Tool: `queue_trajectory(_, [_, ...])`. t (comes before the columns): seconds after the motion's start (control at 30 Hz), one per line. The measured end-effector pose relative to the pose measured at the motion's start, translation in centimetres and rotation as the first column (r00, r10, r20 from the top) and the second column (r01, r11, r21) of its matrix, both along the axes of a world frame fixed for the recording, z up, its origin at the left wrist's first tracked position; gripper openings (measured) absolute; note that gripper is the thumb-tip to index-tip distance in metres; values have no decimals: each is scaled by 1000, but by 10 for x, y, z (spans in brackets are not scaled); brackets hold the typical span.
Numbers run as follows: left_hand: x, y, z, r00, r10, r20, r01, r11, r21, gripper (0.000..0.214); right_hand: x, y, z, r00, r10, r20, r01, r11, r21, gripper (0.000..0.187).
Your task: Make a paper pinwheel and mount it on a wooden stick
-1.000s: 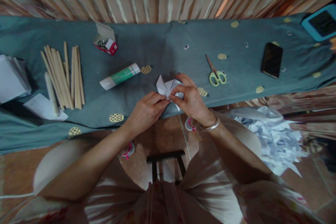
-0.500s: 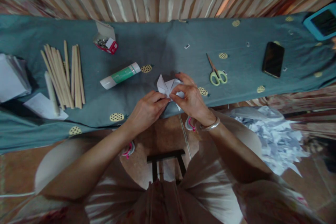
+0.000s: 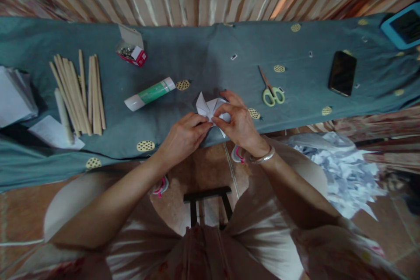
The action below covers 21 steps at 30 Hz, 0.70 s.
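A white folded paper pinwheel (image 3: 204,106) with pointed blades is between my hands, above the near edge of the cloth-covered table (image 3: 197,52). My left hand (image 3: 186,133) pinches its lower left side between thumb and fingers. From the right, my right hand (image 3: 239,122) grips it near the centre, thumb and index finger close together and the other fingers spread over the far side. My fingers cover part of the paper. Left of it lies a white and green glue tube (image 3: 151,93). Green-handled scissors (image 3: 271,92) rest to the right.
Several wooden sticks (image 3: 72,96) lie at left beside a paper stack (image 3: 15,96) and a loose sheet (image 3: 49,131). An open red box (image 3: 139,57) holds small metal pieces. A phone (image 3: 342,73) and blue-framed device (image 3: 402,28) are at right. Paper scraps (image 3: 348,175) fill a bag below.
Both hands keep the same grip on the paper pinwheel, almost still. The view has shifted very slightly.
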<state>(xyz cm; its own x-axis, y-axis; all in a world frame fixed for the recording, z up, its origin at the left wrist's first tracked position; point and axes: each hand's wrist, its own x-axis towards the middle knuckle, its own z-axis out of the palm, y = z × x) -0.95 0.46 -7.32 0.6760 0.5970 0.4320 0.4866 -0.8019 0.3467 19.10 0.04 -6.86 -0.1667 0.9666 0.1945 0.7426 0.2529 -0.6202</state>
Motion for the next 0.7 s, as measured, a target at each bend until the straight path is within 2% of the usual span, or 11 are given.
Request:
queue_trajectory(0.33, [-1, 0, 2, 1000, -23, 7, 23, 1000, -3, 21, 0, -2, 2, 1000, 21, 13, -21, 1000, -10, 13])
queue_trajectory(0.7, [-1, 0, 2, 1000, -25, 12, 24, 999, 21, 19, -1, -5, 0, 999, 30, 31, -32, 998, 58, 14])
